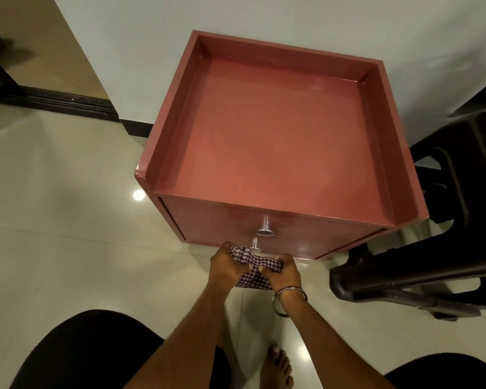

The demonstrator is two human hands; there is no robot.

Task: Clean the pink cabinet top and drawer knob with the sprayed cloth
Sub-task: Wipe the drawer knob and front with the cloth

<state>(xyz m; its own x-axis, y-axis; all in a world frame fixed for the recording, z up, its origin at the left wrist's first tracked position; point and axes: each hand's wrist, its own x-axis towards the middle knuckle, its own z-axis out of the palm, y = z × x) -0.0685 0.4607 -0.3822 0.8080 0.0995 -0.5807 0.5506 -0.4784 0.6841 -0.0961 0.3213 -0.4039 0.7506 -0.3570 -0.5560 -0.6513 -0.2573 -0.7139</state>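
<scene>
A pink cabinet [270, 130] stands against the white wall, its recessed top bare and glossy with raised rims on three sides. On its front sit two metal knobs: an upper drawer knob [265, 231] uncovered, and a lower knob [254, 245] whose stem shows above a checked cloth [254, 266]. My left hand [226, 263] and my right hand [282, 269] both grip the cloth, bunched between them right at the lower knob's head. A metal bangle circles my right wrist.
A dark plastic stool [421, 248] stands close to the cabinet's right side. Glossy tiled floor [68, 220] spreads to the left. My bare foot [277, 369] and dark-clad knees fill the bottom. A dark door threshold [59, 101] runs at far left.
</scene>
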